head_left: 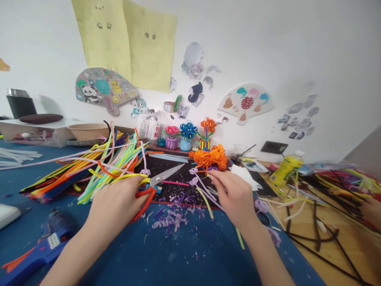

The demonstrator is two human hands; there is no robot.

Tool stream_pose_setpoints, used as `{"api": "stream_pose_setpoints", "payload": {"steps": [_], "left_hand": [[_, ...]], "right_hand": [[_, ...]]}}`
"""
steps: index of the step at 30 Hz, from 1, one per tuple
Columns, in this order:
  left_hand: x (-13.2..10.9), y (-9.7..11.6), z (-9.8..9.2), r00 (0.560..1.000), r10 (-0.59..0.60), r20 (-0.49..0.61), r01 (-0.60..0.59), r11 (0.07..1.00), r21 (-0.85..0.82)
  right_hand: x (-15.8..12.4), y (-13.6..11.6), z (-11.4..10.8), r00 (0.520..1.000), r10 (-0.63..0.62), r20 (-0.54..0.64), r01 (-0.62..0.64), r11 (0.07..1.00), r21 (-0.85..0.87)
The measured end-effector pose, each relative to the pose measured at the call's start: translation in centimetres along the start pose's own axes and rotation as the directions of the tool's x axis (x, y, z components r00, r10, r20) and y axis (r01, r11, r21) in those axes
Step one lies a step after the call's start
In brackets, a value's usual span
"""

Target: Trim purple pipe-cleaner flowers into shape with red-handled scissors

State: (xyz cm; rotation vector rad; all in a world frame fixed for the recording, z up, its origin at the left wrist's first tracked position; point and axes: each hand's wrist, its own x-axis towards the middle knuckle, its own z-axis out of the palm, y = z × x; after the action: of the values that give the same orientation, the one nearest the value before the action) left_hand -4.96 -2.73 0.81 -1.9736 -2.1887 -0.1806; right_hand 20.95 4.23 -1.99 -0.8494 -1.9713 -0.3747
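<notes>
Lavender pipe-cleaner stems [200,183], their tips curled into small loops, are being pinched between the thumb and fingertips of the right hand [233,194], just above the near edge of a black mat [175,190]. The loose tails are trailing down and to the right under the palm, a grip that seems to be keeping the looped ends clear and facing the blades.

The left hand [114,204] is curling around the red handles of a pair of scissors [163,175], the silver blades angling up and to the right toward the stems but stopping short of them. A yellow strand from the big heap of coloured pipe cleaners [98,163] is crossing the same fingers.

Purple fuzz clippings [174,216] are lying scattered over the mat's edge and the blue table cover [178,258], thickest right below the gap between the two hands.

Behind the stems, a tangle of orange pipe-cleaner flowers [210,157] is sitting in front of three small potted craft flowers [187,137], lined up along the wall as if on show. A blue glue gun [38,246] is resting at the near left, within easy reach but out of the cutting area. On the bare wood to the right, black pipe cleaners [315,234] and a yellow bottle [287,167] are lying near another person's hand [372,212] at the frame's edge.
</notes>
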Motion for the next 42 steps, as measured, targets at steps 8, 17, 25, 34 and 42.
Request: {"api": "stream_pose_setpoints", "payload": {"steps": [8,17,25,34,42], "left_hand": [[1.0,-0.5,2.8,0.982,0.012,0.186,-0.002,0.999,-0.054],[1.1,0.1,2.8,0.987,0.056,0.152,-0.043,0.995,-0.093],[1.2,1.9,0.9,0.995,0.078,-0.065,-0.094,0.951,-0.294],[3.5,7.9,1.0,0.911,0.401,-0.099,-0.378,0.713,-0.591],[2.8,7.5,1.8,0.898,0.429,-0.093,-0.360,0.599,-0.715]], "right_hand": [[-0.1,-0.7,1.3,0.863,0.418,0.285,-0.501,0.782,0.371],[0.2,-0.5,2.5,0.643,0.577,0.504,-0.665,0.096,0.740],[0.5,-0.6,2.1,0.629,0.568,0.531,-0.643,-0.004,0.766],[0.0,-1.0,2.5,0.619,0.544,0.567,-0.669,-0.014,0.743],[0.4,-0.7,2.2,0.616,0.599,0.512,-0.622,-0.029,0.782]]}}
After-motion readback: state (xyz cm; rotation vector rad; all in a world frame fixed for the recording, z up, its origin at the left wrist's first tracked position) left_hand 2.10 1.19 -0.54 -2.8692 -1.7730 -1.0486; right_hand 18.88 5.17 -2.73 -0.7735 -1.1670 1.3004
